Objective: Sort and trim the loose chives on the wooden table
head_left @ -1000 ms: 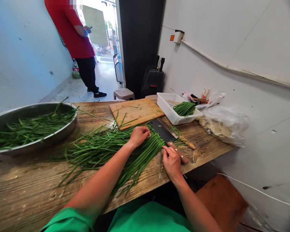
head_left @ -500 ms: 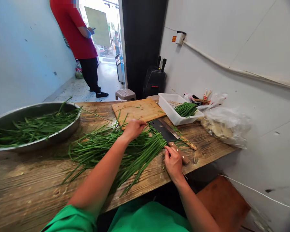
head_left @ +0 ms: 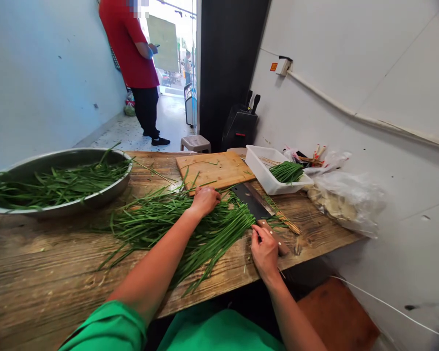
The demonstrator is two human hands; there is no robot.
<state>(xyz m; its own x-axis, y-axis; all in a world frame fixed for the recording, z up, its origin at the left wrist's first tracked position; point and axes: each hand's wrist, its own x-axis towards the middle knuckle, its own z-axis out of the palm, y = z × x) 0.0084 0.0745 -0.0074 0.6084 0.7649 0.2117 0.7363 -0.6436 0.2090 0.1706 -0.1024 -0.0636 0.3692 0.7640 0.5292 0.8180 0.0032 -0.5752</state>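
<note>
A wide heap of green garlic chives (head_left: 219,234) lies on the wooden table, cut ends lined up at the right. My left hand (head_left: 206,201) is down on the heap's far side, fingers bent and closed against some stalks; its fingertips are partly hidden. At the lined-up ends, my right hand (head_left: 264,248) is pinched closed around a thin skewer (head_left: 281,274), whose end shows below the hand. Just beyond that hand rests a cleaver (head_left: 251,201) with a brown handle. Loose skewers (head_left: 289,223) lie to its right.
A metal basin (head_left: 126,179) of chives stands left. At the back are a cutting board (head_left: 219,169) and a white tub (head_left: 269,181) holding bundled chives. A clear plastic bag (head_left: 351,200) sits at the right edge. A person in red (head_left: 135,53) stands near the doorway.
My left hand has come down onto the chives from slightly above them. My right hand keeps its place at the cut ends. The whole view has shifted a little.
</note>
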